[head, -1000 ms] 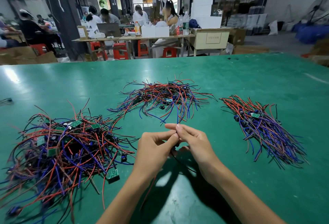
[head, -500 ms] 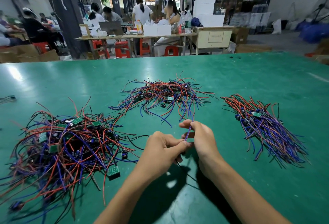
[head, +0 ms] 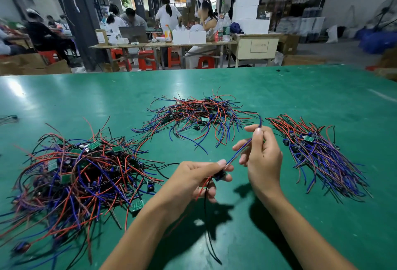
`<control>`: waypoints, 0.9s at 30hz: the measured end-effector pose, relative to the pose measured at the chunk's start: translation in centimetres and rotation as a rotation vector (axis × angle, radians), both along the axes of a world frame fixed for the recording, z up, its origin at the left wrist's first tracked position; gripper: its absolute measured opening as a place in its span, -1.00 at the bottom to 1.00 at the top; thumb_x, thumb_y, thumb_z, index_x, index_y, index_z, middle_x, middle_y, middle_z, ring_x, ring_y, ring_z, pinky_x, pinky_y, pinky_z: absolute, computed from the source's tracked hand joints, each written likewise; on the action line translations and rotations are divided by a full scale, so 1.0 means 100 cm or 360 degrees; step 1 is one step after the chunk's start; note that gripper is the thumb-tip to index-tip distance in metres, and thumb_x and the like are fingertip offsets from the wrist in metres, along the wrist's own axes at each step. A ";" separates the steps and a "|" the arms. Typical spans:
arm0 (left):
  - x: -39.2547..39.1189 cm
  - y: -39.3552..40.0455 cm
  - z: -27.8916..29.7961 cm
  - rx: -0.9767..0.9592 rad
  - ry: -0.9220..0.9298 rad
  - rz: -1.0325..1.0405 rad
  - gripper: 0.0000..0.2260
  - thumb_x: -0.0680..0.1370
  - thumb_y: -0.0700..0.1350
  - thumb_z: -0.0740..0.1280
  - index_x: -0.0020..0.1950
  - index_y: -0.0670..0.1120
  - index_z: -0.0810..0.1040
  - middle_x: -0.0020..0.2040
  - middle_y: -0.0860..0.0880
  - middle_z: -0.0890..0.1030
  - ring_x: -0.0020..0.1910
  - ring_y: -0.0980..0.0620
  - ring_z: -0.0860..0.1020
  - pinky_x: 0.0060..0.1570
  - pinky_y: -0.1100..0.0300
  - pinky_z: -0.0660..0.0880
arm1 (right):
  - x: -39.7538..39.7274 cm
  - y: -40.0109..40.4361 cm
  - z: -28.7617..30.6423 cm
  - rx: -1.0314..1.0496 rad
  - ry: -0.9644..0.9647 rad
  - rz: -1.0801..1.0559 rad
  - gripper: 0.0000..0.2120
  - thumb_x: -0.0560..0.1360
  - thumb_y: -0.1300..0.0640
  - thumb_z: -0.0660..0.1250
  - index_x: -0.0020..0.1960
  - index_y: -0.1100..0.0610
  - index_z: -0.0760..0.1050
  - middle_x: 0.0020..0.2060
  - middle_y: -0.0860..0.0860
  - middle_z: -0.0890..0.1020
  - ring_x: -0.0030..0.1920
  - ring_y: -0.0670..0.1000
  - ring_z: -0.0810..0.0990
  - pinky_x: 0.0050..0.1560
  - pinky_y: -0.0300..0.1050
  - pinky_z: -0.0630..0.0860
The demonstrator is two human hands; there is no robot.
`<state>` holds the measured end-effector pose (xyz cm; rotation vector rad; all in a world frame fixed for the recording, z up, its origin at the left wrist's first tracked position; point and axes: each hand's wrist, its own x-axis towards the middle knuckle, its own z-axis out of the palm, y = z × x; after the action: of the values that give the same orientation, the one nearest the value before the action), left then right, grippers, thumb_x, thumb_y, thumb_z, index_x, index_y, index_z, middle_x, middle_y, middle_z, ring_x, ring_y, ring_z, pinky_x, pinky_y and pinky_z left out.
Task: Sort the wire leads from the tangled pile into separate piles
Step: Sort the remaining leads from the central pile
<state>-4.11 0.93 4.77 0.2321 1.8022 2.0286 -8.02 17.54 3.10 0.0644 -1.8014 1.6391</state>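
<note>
A big tangled pile (head: 75, 173) of red, blue and black wire leads with small green boards lies at the left of the green table (head: 300, 93). A looser pile (head: 199, 117) sits in the middle, and a neater, combed pile (head: 318, 153) lies at the right. My left hand (head: 193, 179) grips the small component end of one wire lead, whose red and black wires hang below. My right hand (head: 261, 156) pinches the blue wire (head: 240, 151) of that lead between thumb and forefinger, stretching it up and to the right.
A few stray wires (head: 8, 118) lie at the table's far left edge. Beyond the table stand a workbench (head: 163, 44), red stools and several seated and standing people. Bare green surface stretches in front of my arms and behind the piles.
My hands have drawn apart. The right hand has slid up and to the right along the blue wire, pulling it straight, while the left hand keeps hold of the lead's component end.
</note>
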 end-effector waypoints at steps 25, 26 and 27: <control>-0.012 -0.025 -0.002 -0.0306 0.0207 0.0350 -0.78 0.65 0.01 0.28 0.09 -0.02 0.70 -0.11 -0.04 0.73 -0.49 0.09 0.42 -0.47 0.36 0.32 | 0.003 0.013 0.012 -0.0457 -0.0887 0.1013 -0.75 0.61 0.02 0.29 0.16 0.12 0.63 -0.03 0.14 0.74 -0.29 -0.09 0.62 -0.26 -0.30 0.55; -0.012 -0.026 -0.002 -0.0322 0.0203 0.0356 -0.78 0.65 0.01 0.28 0.09 -0.02 0.70 -0.10 -0.03 0.73 -0.49 0.09 0.42 -0.47 0.35 0.32 | 0.005 0.010 0.011 -0.0485 -0.0849 0.1031 -0.78 0.63 0.07 0.28 0.15 0.14 0.63 -0.04 0.17 0.74 -0.27 -0.08 0.64 -0.23 -0.31 0.58; -0.012 -0.027 -0.003 -0.0347 0.0208 0.0365 -0.79 0.65 0.01 0.29 0.09 -0.02 0.70 -0.11 -0.03 0.74 -0.49 0.09 0.42 -0.47 0.35 0.31 | 0.006 0.009 0.011 -0.0526 -0.0809 0.1016 -0.80 0.64 0.10 0.27 0.12 0.16 0.63 -0.07 0.19 0.74 -0.28 -0.08 0.65 -0.22 -0.31 0.59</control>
<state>-5.35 -1.76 4.50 0.0989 2.2023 1.9828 -7.43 18.43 4.18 0.0855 -1.9602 2.5791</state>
